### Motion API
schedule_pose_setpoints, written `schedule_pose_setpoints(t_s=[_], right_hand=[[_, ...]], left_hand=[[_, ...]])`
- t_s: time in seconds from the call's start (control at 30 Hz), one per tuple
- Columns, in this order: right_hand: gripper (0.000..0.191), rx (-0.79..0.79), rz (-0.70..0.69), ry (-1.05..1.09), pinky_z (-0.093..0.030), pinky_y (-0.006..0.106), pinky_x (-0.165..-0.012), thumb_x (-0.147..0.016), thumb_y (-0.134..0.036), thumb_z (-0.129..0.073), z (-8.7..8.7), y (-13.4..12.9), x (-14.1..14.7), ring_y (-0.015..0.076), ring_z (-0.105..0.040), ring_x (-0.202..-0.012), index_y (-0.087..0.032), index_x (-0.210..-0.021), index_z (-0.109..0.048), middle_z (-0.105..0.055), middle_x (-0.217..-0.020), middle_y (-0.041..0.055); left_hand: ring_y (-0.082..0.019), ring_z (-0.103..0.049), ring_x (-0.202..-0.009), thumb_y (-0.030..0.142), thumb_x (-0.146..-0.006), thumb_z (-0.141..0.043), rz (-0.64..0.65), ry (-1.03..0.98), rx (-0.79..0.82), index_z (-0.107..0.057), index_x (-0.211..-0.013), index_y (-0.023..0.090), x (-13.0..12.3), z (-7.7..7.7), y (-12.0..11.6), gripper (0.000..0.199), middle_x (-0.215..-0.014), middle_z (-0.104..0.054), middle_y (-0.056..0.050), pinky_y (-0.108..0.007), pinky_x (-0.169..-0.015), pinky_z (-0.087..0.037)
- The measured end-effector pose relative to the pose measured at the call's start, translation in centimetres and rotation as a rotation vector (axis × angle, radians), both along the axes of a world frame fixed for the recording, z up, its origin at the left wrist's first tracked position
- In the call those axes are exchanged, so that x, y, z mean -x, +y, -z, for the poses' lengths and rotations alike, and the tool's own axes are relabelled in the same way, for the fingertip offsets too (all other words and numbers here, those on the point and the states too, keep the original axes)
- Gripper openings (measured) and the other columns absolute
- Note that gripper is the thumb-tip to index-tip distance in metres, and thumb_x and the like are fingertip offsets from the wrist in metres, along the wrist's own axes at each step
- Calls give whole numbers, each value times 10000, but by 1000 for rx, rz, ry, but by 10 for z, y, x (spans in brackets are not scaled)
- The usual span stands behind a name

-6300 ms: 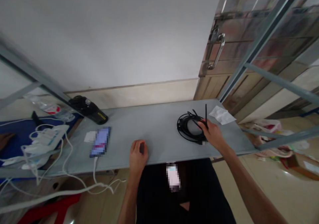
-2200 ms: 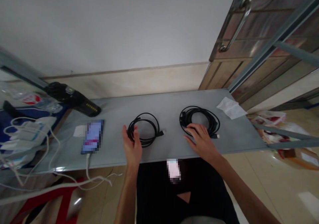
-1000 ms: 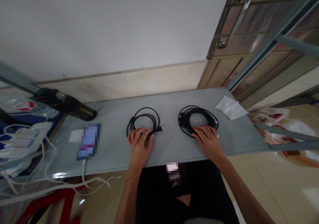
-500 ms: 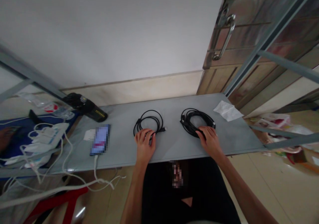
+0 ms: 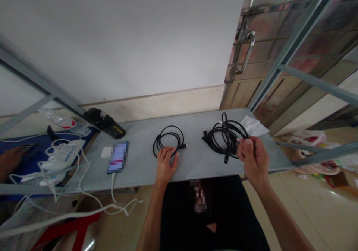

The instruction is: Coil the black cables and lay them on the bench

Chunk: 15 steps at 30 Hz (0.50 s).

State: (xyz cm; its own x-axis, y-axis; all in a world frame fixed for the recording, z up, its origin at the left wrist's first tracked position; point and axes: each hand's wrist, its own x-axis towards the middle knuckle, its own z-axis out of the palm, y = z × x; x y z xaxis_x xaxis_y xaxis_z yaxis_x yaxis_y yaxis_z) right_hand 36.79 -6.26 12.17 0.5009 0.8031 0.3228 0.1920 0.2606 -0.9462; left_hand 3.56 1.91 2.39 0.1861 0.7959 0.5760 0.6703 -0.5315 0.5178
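Observation:
A small coil of black cable (image 5: 168, 134) lies on the grey table, its connector pointing right. My left hand (image 5: 165, 163) rests on the coil's near edge, fingers bent and slightly apart; whether it grips the cable cannot be made out. To the right is a larger black cable coil (image 5: 220, 141), with some loops raised off the table. My right hand (image 5: 253, 158) is closed around part of this coil at its right side, the thumb on top.
Left on the grey table (image 5: 145, 169) are a phone (image 5: 118, 157) with a white cable and a black bottle (image 5: 104, 123). White paper (image 5: 253, 125) lies at the back right. Beyond the left frame are white cables (image 5: 65, 154) and another person's hand (image 5: 10, 161).
My right hand has closed on the larger coil and moved right and up, lifting some loops and spreading them. My left hand remains at the small coil. The view has shifted slightly.

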Motion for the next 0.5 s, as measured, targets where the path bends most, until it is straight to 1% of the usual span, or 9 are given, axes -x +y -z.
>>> schedule_pose_setpoints(t_s=[0.03,0.1,0.17,0.23,0.3,0.37,0.43,0.5], right_hand=[[429,14,1,90,-378,224,-464,-1112,-682,-612,-4,-10,7,115,-432,-539,-260,-1036,-595,-466,-694,-68],[440,78,-9,224,-363,205,-448,-1083,-688,-663,-3,-33,22,107,-394,-540,-262,-994,-603,-434,-694,-69],[447,150,-56,314,-364,192,-446,-1077,-692,-665,9,-57,36,103,-376,-548,-260,-975,-614,-422,-703,-65],[447,186,-101,367,-368,188,-448,-1072,-698,-660,26,-77,49,103,-376,-547,-258,-990,-640,-433,-699,-61],[437,216,-143,339,-427,203,-472,-1029,-693,-719,42,-92,61,117,-455,-568,-258,-1024,-677,-528,-720,-40],[412,271,-172,239,-523,236,-533,-964,-648,-817,53,-102,70,149,-571,-625,-256,-1010,-702,-639,-773,-11],[379,336,-185,128,-569,256,-570,-940,-597,-856,58,-106,75,174,-629,-653,-250,-926,-703,-685,-777,2],[376,369,-186,71,-570,261,-562,-985,-584,-805,58,-106,78,182,-633,-630,-249,-857,-692,-671,-723,-1]], left_hand=[[-304,-713,-1213,349,-1084,-692,29,-57,42,-772,-1242,204,-3,-2,-5,230,-1229,-785,-138,-540,-1123,-562],[-307,-731,-1237,402,-1070,-719,87,-183,168,-744,-1330,208,-13,-7,-24,325,-1280,-788,-144,-551,-1134,-580],[-310,-752,-1239,443,-1069,-721,153,-307,336,-700,-1432,222,-32,-14,-56,425,-1323,-789,-147,-555,-1131,-595],[-323,-750,-1281,471,-1071,-715,244,-411,509,-682,-1488,247,-55,-23,-97,475,-1403,-772,-158,-555,-1150,-593],[-339,-722,-1356,476,-1095,-669,296,-507,636,-698,-1491,284,-79,-30,-138,440,-1455,-756,-158,-559,-1183,-580],[-349,-699,-1405,476,-1101,-657,299,-567,718,-707,-1502,329,-98,-35,-170,430,-1498,-742,-151,-562,-1225,-558],[-356,-696,-1413,477,-1107,-637,310,-578,745,-709,-1512,363,-110,-36,-188,427,-1526,-731,-141,-568,-1235,-555],[-358,-692,-1418,470,-1111,-625,325,-560,738,-709,-1520,371,-112,-37,-193,429,-1534,-727,-137,-576,-1235,-555]])
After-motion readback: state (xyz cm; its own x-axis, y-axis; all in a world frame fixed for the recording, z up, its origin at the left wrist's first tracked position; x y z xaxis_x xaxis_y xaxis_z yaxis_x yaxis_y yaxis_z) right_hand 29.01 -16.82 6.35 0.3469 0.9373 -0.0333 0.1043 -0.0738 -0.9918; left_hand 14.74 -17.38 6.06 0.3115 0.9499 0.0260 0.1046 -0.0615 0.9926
